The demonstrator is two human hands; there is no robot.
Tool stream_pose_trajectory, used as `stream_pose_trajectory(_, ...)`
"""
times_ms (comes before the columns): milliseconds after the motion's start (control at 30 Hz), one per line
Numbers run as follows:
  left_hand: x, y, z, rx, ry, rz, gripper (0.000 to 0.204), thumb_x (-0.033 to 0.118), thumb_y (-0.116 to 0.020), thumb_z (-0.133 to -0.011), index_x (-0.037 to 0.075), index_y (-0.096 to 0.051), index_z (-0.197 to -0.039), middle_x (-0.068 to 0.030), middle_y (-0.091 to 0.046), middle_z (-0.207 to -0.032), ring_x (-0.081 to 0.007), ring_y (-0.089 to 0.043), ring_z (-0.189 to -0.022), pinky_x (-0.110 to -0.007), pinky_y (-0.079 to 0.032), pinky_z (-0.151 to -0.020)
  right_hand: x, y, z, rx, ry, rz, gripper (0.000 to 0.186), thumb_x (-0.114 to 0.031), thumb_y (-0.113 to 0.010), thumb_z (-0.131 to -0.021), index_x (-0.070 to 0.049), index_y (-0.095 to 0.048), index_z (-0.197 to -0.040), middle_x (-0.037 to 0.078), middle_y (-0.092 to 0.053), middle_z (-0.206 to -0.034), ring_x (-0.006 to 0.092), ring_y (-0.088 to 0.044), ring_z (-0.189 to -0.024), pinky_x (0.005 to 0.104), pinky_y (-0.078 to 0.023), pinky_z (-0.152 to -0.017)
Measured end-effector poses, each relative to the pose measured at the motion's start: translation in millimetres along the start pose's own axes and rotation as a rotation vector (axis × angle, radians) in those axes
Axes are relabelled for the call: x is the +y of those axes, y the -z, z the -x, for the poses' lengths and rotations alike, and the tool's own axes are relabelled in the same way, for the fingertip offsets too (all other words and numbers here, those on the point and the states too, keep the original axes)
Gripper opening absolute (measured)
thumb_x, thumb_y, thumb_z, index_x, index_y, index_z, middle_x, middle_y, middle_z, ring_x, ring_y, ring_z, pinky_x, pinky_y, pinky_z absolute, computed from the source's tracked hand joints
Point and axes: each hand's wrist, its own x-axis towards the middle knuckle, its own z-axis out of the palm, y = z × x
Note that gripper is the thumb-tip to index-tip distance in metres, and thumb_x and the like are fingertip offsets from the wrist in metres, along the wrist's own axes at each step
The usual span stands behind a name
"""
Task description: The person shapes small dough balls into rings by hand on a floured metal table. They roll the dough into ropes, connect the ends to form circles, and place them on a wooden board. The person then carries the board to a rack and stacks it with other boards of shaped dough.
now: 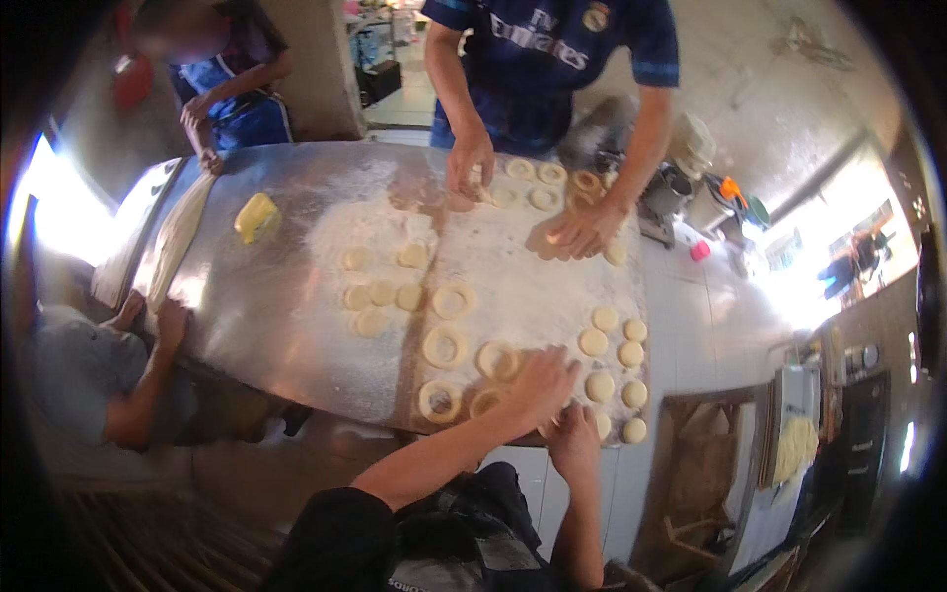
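Above the front of the floured board, my left hand [536, 391] reaches over dough rings, its fingers stretched to the right and nothing visible in them. Close below it, my right hand [573, 440] is curled at the board's front edge; what its fingers hold, if anything, is hidden. Left of my hands lie several dough rings, among them one ring [440, 420] near the front edge and another [497, 377] partly beside my left wrist. Small round dough pieces [600, 386] sit in rows to the right of my hands.
Across the table [286, 335], a person in a dark blue shirt [552, 69] handles dough rings with both hands. More dough rounds [382, 293] lie left of the board. A yellow lump [257, 218] lies farther left, where two people hold a long dough strip [181, 240].
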Motion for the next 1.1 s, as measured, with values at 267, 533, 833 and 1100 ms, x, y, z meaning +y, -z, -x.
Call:
stream_pose_trajectory(267,-103.9,101.3,62.4,0.102,0.429,0.850,0.034,0.017,-0.068,-0.086,0.005,-0.056,-0.115,-0.0151,-0.067,-0.099,-0.0260,-0.066,-0.089,-0.038,-0.051,-0.079,-69.1,31.1,-48.2,-0.156,-0.042,-0.522,0.035,-0.006,-0.073,-0.081,-0.001,-0.062,-0.114,0.012,-0.070,-0.090,0.0201,-0.069,-0.084,0.0318,-0.055,-0.074)
stream_pose_trajectory(533,-325.6,154.1,134.4,0.398,0.818,0.434,0.028,0.009,-0.068,-0.084,0.001,-0.060,-0.110,-0.0201,-0.065,-0.097,-0.0364,-0.063,-0.093,-0.044,-0.050,-0.080,-237.4,-132.1,-207.9,-0.294,0.370,-0.278,0.028,-0.022,-0.074,-0.083,-0.006,-0.069,-0.104,0.012,-0.069,-0.095,0.0287,-0.066,-0.093,0.0375,-0.052,-0.082)
stream_pose_trajectory(833,-334.1,154.1,139.7,0.517,0.730,0.179,0.027,0.015,-0.065,-0.090,0.002,-0.062,-0.113,-0.0203,-0.060,-0.106,-0.0374,-0.062,-0.096,-0.044,-0.050,-0.084,-273.6,-187.3,-231.7,-0.209,0.259,0.061,0.022,-0.024,-0.071,-0.083,-0.007,-0.068,-0.097,0.010,-0.061,-0.111,0.0315,-0.057,-0.108,0.0498,-0.042,-0.096)
stream_pose_trajectory(1100,-294.1,202.9,134.1,0.349,0.787,0.955,0.032,0.027,-0.069,-0.093,-0.001,-0.067,-0.107,-0.0136,-0.072,-0.089,-0.0175,-0.070,-0.084,-0.030,-0.053,-0.074,-303.8,-134.8,-178.5,-0.502,0.131,-0.897,0.021,-0.005,-0.068,-0.087,-0.001,-0.055,-0.104,0.002,-0.063,-0.092,0.0080,-0.061,-0.082,0.0262,-0.050,-0.074)
